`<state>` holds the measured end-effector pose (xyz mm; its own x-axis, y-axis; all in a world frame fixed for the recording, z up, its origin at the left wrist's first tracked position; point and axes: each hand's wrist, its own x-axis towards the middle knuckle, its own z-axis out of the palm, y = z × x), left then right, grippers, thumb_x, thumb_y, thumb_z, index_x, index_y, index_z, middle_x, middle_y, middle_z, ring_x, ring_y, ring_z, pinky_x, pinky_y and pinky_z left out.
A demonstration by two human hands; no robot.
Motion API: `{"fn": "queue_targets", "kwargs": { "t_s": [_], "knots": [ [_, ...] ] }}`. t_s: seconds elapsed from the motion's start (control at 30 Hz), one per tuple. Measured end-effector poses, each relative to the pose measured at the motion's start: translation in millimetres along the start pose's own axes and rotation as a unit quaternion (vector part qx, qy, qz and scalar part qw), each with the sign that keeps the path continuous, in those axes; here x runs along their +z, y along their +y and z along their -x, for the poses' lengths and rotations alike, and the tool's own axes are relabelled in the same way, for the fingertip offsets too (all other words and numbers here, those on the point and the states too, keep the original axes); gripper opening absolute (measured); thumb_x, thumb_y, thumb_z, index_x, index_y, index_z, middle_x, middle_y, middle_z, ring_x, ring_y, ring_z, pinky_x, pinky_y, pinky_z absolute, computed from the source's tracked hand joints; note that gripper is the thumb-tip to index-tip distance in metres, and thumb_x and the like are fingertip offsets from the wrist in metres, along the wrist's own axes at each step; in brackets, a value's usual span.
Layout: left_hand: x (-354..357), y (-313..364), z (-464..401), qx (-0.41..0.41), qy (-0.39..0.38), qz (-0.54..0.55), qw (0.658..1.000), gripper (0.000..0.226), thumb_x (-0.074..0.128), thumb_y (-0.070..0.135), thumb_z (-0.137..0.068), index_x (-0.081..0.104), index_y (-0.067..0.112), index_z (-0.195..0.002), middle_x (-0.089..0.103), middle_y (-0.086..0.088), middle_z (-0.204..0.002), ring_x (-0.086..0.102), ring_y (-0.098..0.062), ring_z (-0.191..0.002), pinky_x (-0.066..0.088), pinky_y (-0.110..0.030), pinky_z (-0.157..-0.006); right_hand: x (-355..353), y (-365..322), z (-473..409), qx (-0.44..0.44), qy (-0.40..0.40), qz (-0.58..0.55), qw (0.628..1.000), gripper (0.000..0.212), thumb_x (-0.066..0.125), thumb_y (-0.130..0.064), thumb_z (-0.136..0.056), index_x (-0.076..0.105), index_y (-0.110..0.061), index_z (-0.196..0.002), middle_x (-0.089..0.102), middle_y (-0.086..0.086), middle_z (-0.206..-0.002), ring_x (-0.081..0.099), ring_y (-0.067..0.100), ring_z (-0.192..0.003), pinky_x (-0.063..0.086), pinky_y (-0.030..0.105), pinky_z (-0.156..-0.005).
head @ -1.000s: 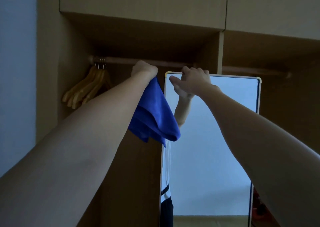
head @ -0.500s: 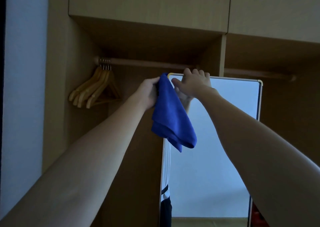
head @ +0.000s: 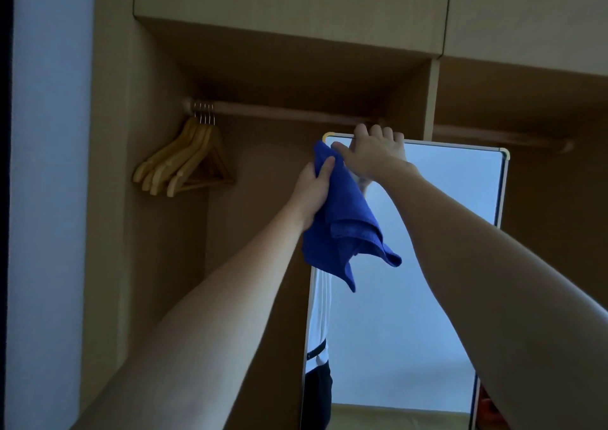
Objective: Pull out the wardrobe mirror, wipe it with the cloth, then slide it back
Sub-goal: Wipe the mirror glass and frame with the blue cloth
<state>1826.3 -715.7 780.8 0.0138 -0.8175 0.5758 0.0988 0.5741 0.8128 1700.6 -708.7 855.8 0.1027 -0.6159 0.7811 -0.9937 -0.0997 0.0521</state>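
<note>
One of three stages appears done: the wardrobe mirror (head: 427, 232) is standing pulled out, the right hand (head: 373, 156) is gripping its top edge, the left hand (head: 314, 188) is clutching the blue cloth (head: 342, 229) at its upper left corner, wiping seemingly just starting, sliding back outstanding.

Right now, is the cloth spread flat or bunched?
Bunched. The cloth hangs in loose folds from the left hand, which grips its upper part; it is not flat on the mirror.
</note>
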Motion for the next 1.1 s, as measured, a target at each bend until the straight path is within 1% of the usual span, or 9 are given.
{"fn": "queue_targets", "kwargs": {
  "t_s": [0.17, 0.33, 0.5, 0.67, 0.77, 0.83, 0.93, 1.0, 1.1],
  "knots": [
    [1, -24, 14, 0.01, 0.025, -0.028, 0.999, 0.04, 0.048, 0.047, -0.101, 0.058, 0.013, -0.121, 0.068, -0.012, -0.111, 0.068, -0.027, -0.103, 0.055, -0.042, -0.089, 0, -3, 1, 0.016, -0.004, 0.004, 1.0, 0.071, 0.027, -0.069, -0.094, 0.036, -0.018, -0.144, 0.042, 0.014, -0.146, 0.035, 0.036, -0.136, 0.025, 0.05, -0.111],
    [4, -1, 4, 0.015, 0.034, -0.04, 0.999, 0.031, 0.048, 0.034, -0.104, 0.061, 0.01, -0.117, 0.07, -0.012, -0.11, 0.068, -0.025, -0.101, 0.055, -0.041, -0.091, 0, 0, 0, 0.004, -0.006, 0.004, 1.0, 0.073, 0.026, -0.07, -0.094, 0.036, -0.017, -0.143, 0.042, 0.015, -0.145, 0.036, 0.036, -0.135, 0.025, 0.05, -0.11],
    [9, 3, -12, 0.02, 0.035, -0.013, 0.999, 0.037, 0.048, 0.039, -0.104, 0.056, 0.012, -0.128, 0.068, -0.009, -0.114, 0.068, -0.024, -0.104, 0.057, -0.036, -0.088, 2, 4, -1, 0.0, 0.003, 0.009, 1.0, 0.074, 0.024, -0.071, -0.094, 0.036, -0.017, -0.143, 0.044, 0.015, -0.144, 0.038, 0.037, -0.133, 0.026, 0.051, -0.111],
    [2, -17, -12, 0.028, 0.038, -0.008, 0.999, 0.039, 0.047, 0.043, -0.103, 0.058, 0.013, -0.124, 0.068, -0.012, -0.114, 0.068, -0.027, -0.106, 0.055, -0.041, -0.092, 10, -2, -4, 0.003, 0.007, 0.016, 1.0, 0.076, 0.025, -0.07, -0.094, 0.032, -0.017, -0.148, 0.039, 0.015, -0.148, 0.034, 0.036, -0.137, 0.024, 0.051, -0.112],
    [2, -33, 2, 0.024, 0.039, -0.018, 0.999, 0.037, 0.047, 0.044, -0.103, 0.06, 0.014, -0.122, 0.069, -0.008, -0.107, 0.068, -0.025, -0.101, 0.055, -0.041, -0.091, 9, 0, -5, 0.01, 0.003, 0.015, 1.0, 0.076, 0.025, -0.07, -0.093, 0.031, -0.018, -0.148, 0.038, 0.015, -0.149, 0.032, 0.036, -0.139, 0.023, 0.052, -0.114],
    [-1, -40, 6, 0.005, 0.039, -0.026, 0.999, 0.037, 0.048, 0.044, -0.103, 0.059, 0.015, -0.123, 0.069, -0.005, -0.108, 0.067, -0.024, -0.102, 0.055, -0.041, -0.092, 9, -1, -5, 0.011, -0.002, 0.015, 1.0, 0.077, 0.024, -0.071, -0.093, 0.031, -0.018, -0.148, 0.038, 0.015, -0.15, 0.032, 0.036, -0.139, 0.023, 0.052, -0.114],
    [-6, -20, -2, -0.048, 0.027, -0.053, 0.997, 0.044, 0.051, 0.044, -0.101, 0.055, 0.013, -0.133, 0.065, -0.007, -0.121, 0.063, -0.026, -0.108, 0.052, -0.045, -0.097, 8, -2, -5, 0.009, -0.004, 0.018, 1.0, 0.077, 0.023, -0.071, -0.093, 0.029, -0.018, -0.15, 0.036, 0.015, -0.151, 0.031, 0.036, -0.139, 0.022, 0.052, -0.114],
    [-7, 1, -7, -0.07, 0.024, -0.077, 0.994, 0.046, 0.052, 0.043, -0.101, 0.053, 0.012, -0.135, 0.062, -0.007, -0.124, 0.061, -0.025, -0.109, 0.05, -0.04, -0.092, 7, 0, -3, 0.006, -0.005, 0.017, 1.0, 0.077, 0.023, -0.071, -0.093, 0.029, -0.017, -0.149, 0.037, 0.015, -0.15, 0.031, 0.036, -0.139, 0.022, 0.052, -0.114],
    [-1, 10, -8, -0.034, 0.021, -0.026, 0.999, 0.037, 0.049, 0.038, -0.104, 0.056, 0.012, -0.129, 0.067, -0.008, -0.119, 0.066, -0.024, -0.105, 0.055, -0.037, -0.088, 7, 1, -3, -0.001, 0.004, 0.016, 1.0, 0.077, 0.024, -0.071, -0.093, 0.03, -0.017, -0.148, 0.039, 0.015, -0.149, 0.033, 0.036, -0.138, 0.023, 0.051, -0.113]
  ]
}}
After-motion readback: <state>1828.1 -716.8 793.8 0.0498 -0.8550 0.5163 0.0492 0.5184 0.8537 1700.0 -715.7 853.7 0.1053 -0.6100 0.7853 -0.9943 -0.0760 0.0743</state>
